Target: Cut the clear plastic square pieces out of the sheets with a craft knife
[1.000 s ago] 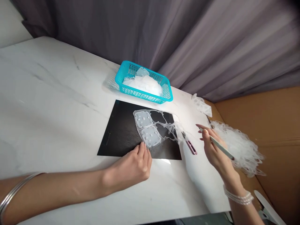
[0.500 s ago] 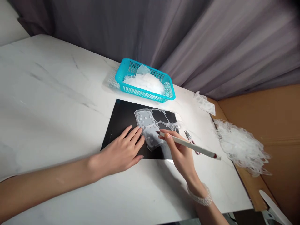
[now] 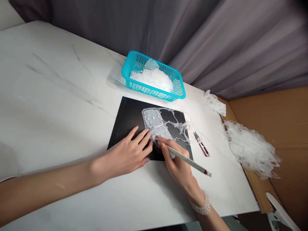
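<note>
Hands: left hand [image 3: 126, 152] and right hand [image 3: 176, 162] apart but almost touching over the sheet's lower edge.
Left hand: spread flat, forearm low along the bench [image 3: 48, 96], apparently pinning the sheet against sliding.
Right hand: pinching a white stylus [image 3: 187, 161] pen-fashion, wrist raised, tip angled down for close control; pearl bracelet [image 3: 199, 207] at the wrist.
Sheet: translucent moulded sheet [image 3: 158, 123] lying on a black mat [image 3: 125, 115], the dark backing probably there to show up its clear edges.
Beside the mat: pink-handled snips [image 3: 201, 147], within easy reach of the right hand.
Beyond: turquoise basket [image 3: 150, 91] holding translucent offcuts [image 3: 154, 78].
Far right: loose heap of clear offcuts [image 3: 251, 149] over cardboard [image 3: 276, 109].
Behind: grey curtain [image 3: 216, 41].
</note>
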A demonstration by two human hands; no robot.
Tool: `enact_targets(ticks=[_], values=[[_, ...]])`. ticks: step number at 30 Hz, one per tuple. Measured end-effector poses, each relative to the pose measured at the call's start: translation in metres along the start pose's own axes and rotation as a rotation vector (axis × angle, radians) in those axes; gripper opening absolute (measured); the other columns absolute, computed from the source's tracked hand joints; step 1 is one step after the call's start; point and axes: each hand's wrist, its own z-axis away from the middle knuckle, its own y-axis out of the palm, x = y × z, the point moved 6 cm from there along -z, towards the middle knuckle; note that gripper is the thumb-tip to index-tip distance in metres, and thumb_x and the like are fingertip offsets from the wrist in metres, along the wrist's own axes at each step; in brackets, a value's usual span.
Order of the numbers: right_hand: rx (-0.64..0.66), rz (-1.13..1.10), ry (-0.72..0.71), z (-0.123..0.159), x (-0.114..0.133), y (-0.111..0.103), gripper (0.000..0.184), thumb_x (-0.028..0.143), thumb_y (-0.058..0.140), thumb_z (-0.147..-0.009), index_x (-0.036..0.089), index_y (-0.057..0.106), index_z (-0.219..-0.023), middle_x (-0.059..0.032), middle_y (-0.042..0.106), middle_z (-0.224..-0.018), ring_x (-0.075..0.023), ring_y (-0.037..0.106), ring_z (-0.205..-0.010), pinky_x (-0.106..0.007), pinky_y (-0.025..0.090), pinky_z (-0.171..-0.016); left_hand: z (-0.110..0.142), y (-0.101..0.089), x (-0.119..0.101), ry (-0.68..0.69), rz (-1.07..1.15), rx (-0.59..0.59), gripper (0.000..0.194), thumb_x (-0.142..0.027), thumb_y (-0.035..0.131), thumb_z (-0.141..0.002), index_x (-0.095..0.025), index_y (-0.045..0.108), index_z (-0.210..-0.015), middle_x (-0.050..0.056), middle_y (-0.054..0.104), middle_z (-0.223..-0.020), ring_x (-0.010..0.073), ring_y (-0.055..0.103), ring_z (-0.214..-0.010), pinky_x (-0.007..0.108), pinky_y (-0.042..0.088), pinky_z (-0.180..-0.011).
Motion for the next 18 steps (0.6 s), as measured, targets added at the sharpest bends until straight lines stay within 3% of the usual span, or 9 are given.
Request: enact_targets(ticks=[10,18], values=[[-0.002,0.079,-0.035,-0.001,0.006,0.004,0.024,0.020,0.048,-0.098,0.025,0.068,-0.110,-0.0065,0.074,-0.106,-0.0242,0.071,-0.103,-0.041,0.059,-0.089,0.001,0.000,-0.002,0.037,-0.031,0.009,0.046,-0.039,0.046,-0.097,-0.008,0.055,-0.130,0.024,0.051,-0.143,0.0376,0.046,-0.134,0.055,0.040,-0.105],[-0.045,0.201,-0.101,0.004,0.012,0.012,0.026,0.011,0.045,-0.096,0.021,0.065,-0.110,-0.0114,0.074,-0.106,-0.0253,0.069,-0.109,-0.041,0.061,-0.089,-0.001,0.001,-0.001,-0.010,-0.025,0.011,0.045,-0.035,0.041,-0.099,-0.007,0.052,-0.133,0.023,0.052,-0.142,0.0358,0.046,-0.134,0.054,0.040,-0.105]])
